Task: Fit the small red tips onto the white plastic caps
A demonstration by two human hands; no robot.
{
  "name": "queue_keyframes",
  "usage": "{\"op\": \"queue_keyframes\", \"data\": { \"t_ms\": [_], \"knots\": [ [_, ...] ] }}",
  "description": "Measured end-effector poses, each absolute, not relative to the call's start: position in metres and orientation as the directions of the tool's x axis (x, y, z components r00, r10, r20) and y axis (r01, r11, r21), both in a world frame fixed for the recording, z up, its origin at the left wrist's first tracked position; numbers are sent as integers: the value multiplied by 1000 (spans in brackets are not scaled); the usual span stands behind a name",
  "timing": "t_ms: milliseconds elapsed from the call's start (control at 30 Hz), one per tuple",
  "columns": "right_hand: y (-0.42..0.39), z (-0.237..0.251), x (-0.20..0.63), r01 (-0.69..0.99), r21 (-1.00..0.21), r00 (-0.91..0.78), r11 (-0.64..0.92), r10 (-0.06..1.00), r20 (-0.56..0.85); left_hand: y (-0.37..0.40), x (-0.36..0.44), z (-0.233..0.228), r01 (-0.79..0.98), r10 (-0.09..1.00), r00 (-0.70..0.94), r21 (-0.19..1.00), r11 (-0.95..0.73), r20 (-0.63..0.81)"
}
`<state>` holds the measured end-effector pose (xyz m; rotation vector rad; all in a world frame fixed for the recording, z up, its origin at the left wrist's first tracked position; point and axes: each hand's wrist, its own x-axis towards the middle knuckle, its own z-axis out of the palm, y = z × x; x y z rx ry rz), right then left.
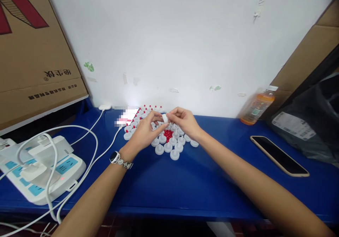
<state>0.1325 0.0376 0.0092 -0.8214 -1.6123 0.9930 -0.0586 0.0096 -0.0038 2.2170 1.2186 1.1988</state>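
Observation:
Above the blue table, my left hand [145, 131] holds a white plastic nozzle cap [165, 118] between thumb and fingers. My right hand [185, 122] is closed in a pinch against the same cap, and whatever its fingertips grip is hidden. Just below the hands lies a small pile of red tips [168, 135]. Around that pile stand several white nozzle caps [174, 154], their spouts pointing up, without red on them. Left of my left hand, more white caps [128, 135] bear red tips, set in rows toward the wall.
A lit phone [128, 117] lies behind my left hand on a charging cable. At left stands a power strip [66, 166] with looping white cables, near a cardboard box [39, 60]. An orange drink bottle [258, 106], a dark phone [279, 155] and a black plastic bag [312, 113] are at right.

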Motion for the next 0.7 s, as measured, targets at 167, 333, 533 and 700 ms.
{"op": "queue_keyframes", "data": {
  "t_ms": [167, 333, 533, 700],
  "knots": [
    [103, 21, 138, 465, -761, -90, 452, 879, 468, 17, -67, -8, 640, 828, 220, 565, -521, 516],
    [149, 11, 121, 805, -406, -292, 432, 885, 363, 18, -72, -9, 734, 853, 267, 479, -481, 448],
    [163, -2, 101, 825, -296, -435, 482, 875, 213, 19, -74, -14, 763, 866, 283, 450, -464, 413],
    [172, 6, 94, 905, -267, -285, 332, 937, 201, 17, -73, -11, 738, 850, 289, 463, -491, 441]
  ]
}}
